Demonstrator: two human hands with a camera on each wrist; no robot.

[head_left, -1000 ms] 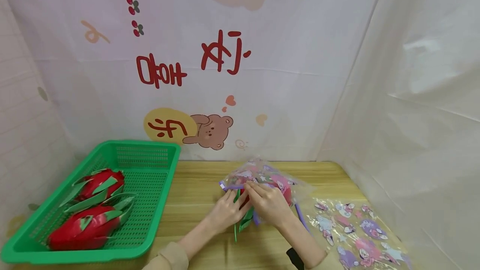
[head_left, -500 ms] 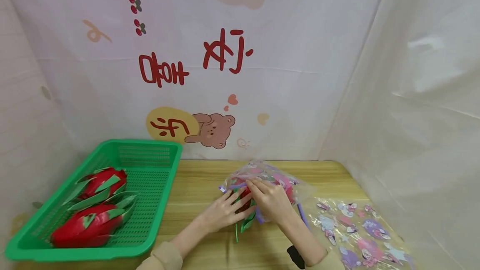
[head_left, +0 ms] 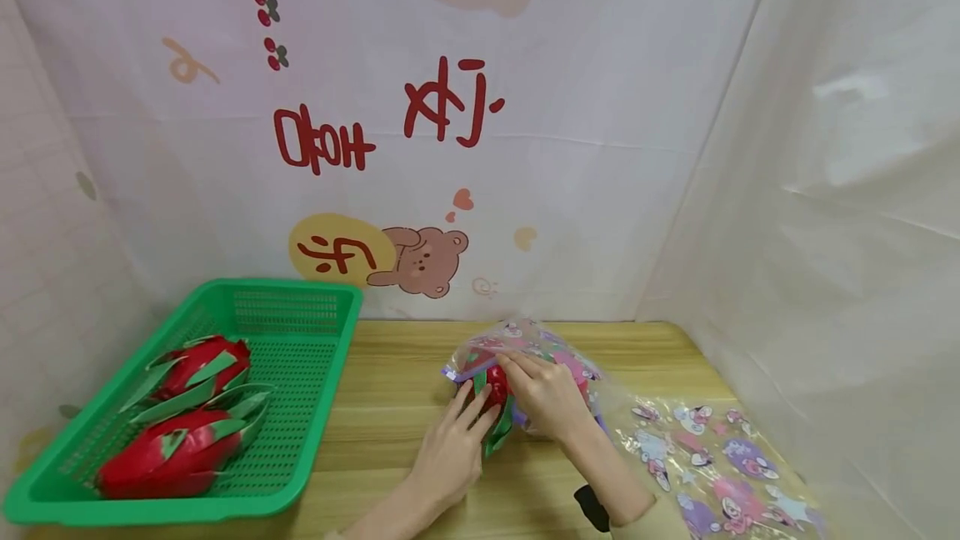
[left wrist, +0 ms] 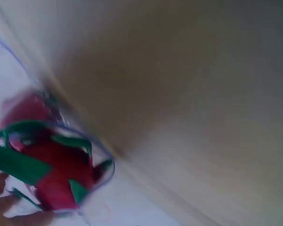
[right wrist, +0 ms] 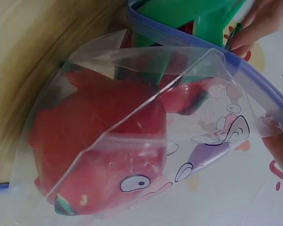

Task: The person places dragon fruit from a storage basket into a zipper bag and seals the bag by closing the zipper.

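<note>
A clear cartoon-print zip bag (head_left: pixel 480 342) with a purple zipper edge lies on the table, its mouth spread. Inside it is a red dragon fruit (right wrist: pixel 99 122), seen through the plastic in the right wrist view. A second dragon fruit (head_left: pixel 497 382) with long green leaves sits in the mouth. My left hand (head_left: pixel 448 450) touches this second fruit with extended, spread fingers. My right hand (head_left: pixel 553 401) pinches the bag's edge from above. In the left wrist view, blurred fingertips (left wrist: pixel 35 219) lie against the leafy fruit.
A green basket (head_left: pixel 347 348) stands on the left with two dragon fruits (head_left: pixel 168 452) in it. Another printed clear bag (head_left: pixel 705 473) lies flat at the right. A printed white curtain (head_left: pixel 570 190) hangs behind the table.
My left hand has shifted down around the fruit's near side, and the leafy fruit sits further into the bag's mouth. My right hand keeps hold of the edge, its fingers slightly raised.
</note>
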